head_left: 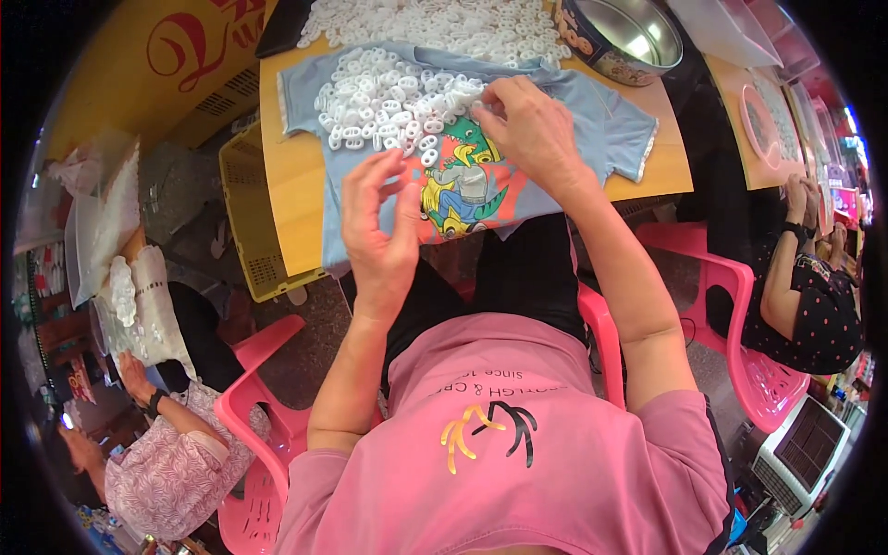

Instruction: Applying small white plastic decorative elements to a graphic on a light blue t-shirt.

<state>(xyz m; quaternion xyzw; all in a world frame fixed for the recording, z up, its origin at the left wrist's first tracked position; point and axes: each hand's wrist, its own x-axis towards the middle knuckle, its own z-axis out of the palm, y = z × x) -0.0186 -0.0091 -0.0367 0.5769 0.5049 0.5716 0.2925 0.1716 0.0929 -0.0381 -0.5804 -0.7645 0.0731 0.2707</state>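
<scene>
Tan wooden tabletop [294, 203], upper centre: white oval two-holed pieces [375, 97] heaped on light-blue cloth T-shirt [615, 125]. Left hand [381, 222] fingers parted; right hand [538, 139] grip unclear. Suggest working from heap's edge.

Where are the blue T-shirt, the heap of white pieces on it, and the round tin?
Blue T-shirt [467, 181], head view: on the printed figure on its front.
Heap of white pieces [381, 97], head view: on the heap's middle.
Round tin [594, 54], head view: on its dark outer wall.
</scene>
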